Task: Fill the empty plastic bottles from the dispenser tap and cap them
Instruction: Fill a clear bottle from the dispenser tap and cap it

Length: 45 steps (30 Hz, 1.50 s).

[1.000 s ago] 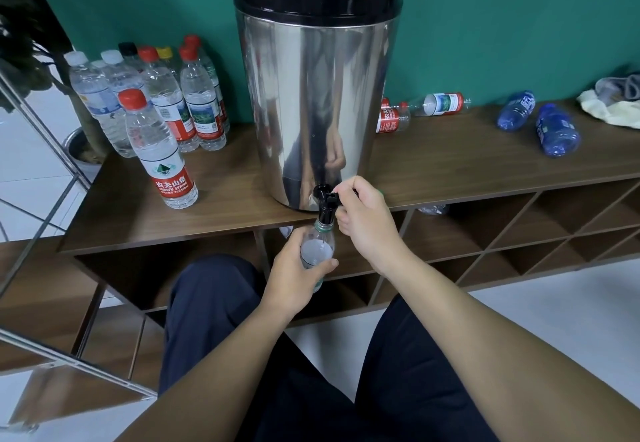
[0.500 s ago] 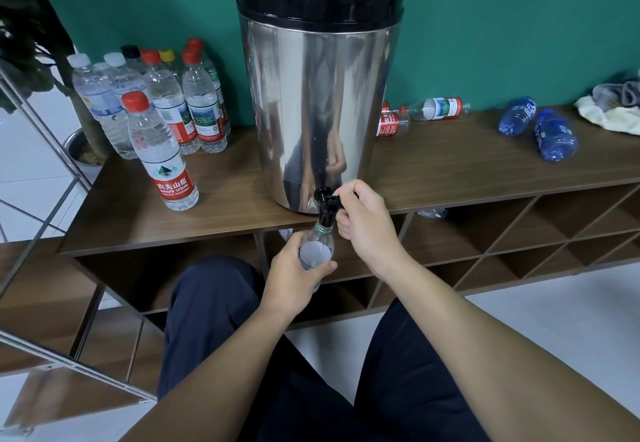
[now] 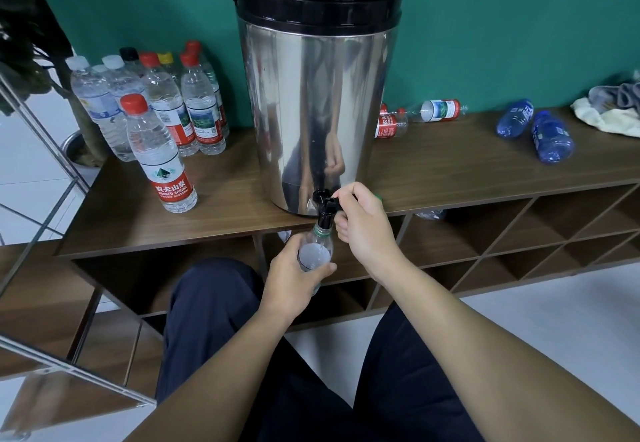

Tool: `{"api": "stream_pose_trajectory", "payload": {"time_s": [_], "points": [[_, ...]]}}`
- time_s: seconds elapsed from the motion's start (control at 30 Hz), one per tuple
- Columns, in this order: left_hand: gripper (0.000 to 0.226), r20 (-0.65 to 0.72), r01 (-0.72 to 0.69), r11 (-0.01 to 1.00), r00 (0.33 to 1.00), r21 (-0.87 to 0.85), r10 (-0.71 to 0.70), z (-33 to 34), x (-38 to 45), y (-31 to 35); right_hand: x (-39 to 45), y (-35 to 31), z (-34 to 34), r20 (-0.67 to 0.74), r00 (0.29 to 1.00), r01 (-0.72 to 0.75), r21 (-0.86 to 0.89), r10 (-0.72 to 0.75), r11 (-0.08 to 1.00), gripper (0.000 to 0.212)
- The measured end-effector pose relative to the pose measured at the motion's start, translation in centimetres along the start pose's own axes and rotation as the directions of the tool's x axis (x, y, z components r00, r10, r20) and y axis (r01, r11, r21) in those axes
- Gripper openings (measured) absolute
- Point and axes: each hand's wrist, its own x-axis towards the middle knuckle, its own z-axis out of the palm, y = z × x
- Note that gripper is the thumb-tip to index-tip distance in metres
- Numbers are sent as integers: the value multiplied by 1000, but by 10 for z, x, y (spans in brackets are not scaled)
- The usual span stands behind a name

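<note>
My left hand [image 3: 294, 277] grips the bottle [image 3: 316, 251] upright, mouth under the tap [image 3: 325, 207] to catch water; my right hand [image 3: 363, 227] pinches its lever, seemingly open.

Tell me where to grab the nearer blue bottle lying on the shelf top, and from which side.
Take the nearer blue bottle across its middle from above, fingers spanning its width. It lies on its side, so its round body would probably roll under a sideways push.

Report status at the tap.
Left hand grips bottle under tap. Right hand pinches tap lever. Bottle uncapped. Nothing in the way.
</note>
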Motion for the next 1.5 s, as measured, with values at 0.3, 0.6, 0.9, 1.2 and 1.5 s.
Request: {"api": "stream_pose_trajectory", "payload": {"time_s": [0.3, 0.6, 0.9, 1.2, 1.5], "points": [[59, 8, -17, 998, 1000, -67, 18, 0, -1, -1, -1, -1, 1, -2, 1000, -4, 16, 4, 1000, 22], [59, 9, -17, 998, 1000, -67, 17, 0, 0, -2, -2, -2, 1, 0, 1000, 1, 27, -1, 1000, 22], [63, 7, -1, 999, 1000, -50, 1, 0, 1, -5, -2, -4, 2, 0, 1000, -4, 38, 4, 999, 22], [63, 7, 14, 1000, 1000, -15, -13, -1, 0, -4, -3, -5, 2, 2, 1000, -4, 26, 4, 1000, 22], [60, 17, 22, 1000, 1000, -6, -22, -1, -3, 0, -2, -4, 1, 2, 1000, -2, 18, 2, 1000, 22]]}}
